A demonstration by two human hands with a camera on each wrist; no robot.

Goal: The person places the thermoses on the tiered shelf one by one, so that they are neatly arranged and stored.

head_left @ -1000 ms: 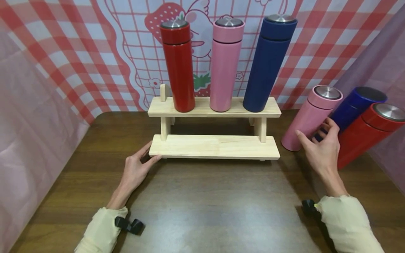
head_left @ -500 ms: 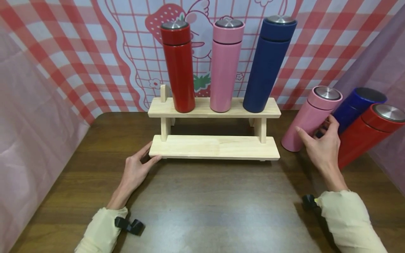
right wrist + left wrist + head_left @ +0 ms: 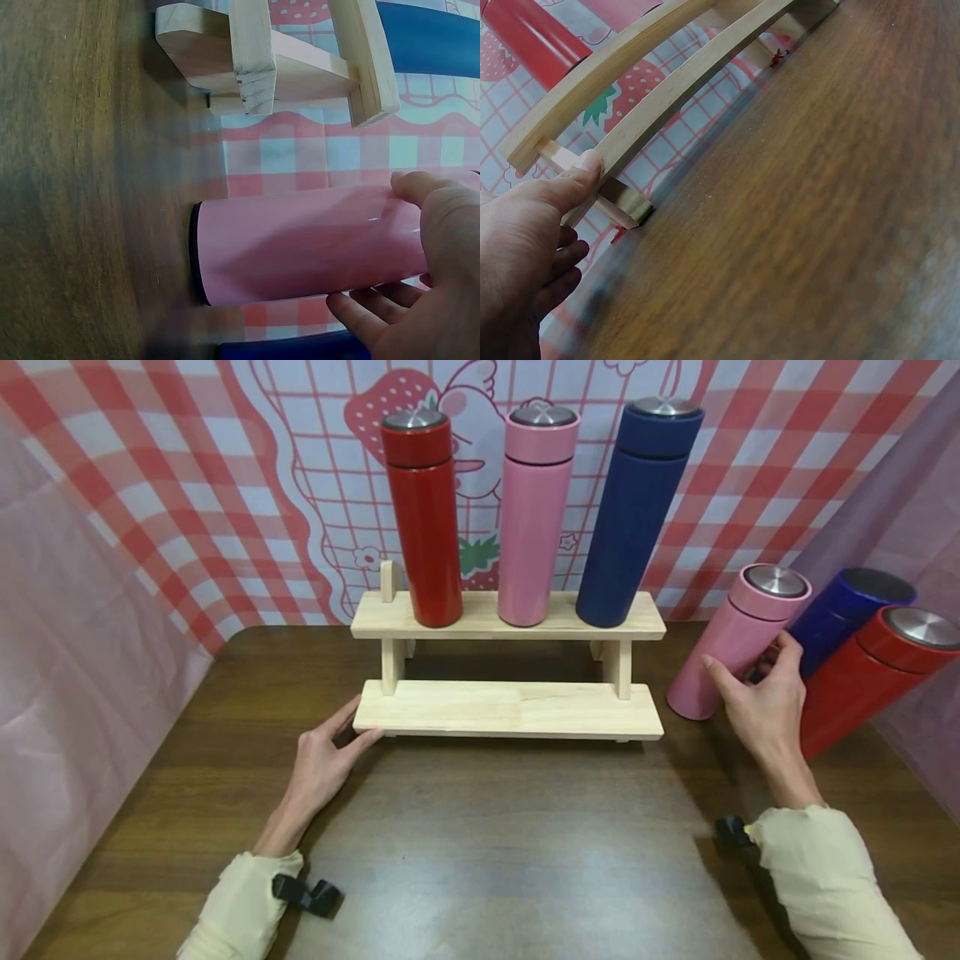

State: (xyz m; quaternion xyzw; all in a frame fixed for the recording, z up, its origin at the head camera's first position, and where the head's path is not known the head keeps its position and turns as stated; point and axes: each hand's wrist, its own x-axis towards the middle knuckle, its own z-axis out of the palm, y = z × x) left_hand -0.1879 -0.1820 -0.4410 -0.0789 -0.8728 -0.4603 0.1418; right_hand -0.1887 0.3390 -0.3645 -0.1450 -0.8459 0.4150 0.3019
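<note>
On the table's right side, my right hand (image 3: 765, 710) grips a pink thermos (image 3: 731, 639), thumb on one side and fingers on the other. In the right wrist view this pink thermos (image 3: 307, 247) has its base at the tabletop. My left hand (image 3: 322, 764) holds the left end of a two-tier wooden stand (image 3: 510, 706). The left wrist view has the thumb on the edge of the lower board (image 3: 682, 86), with the other fingers curled beyond it. Along the upper board stand a red thermos (image 3: 423, 527), another pink thermos (image 3: 536, 527) and a navy thermos (image 3: 637, 518).
Close to my right hand are a blue thermos (image 3: 843, 618) and a larger red thermos (image 3: 862, 693). A checked strawberry-print cloth (image 3: 300, 510) hangs behind the stand, and pink cloth (image 3: 97, 652) lines the sides. The brown wooden table (image 3: 487, 843) extends in front.
My right hand and wrist have shifted very slightly upward around the pink thermos. The left hand, the stand and the thermoses look unmoved.
</note>
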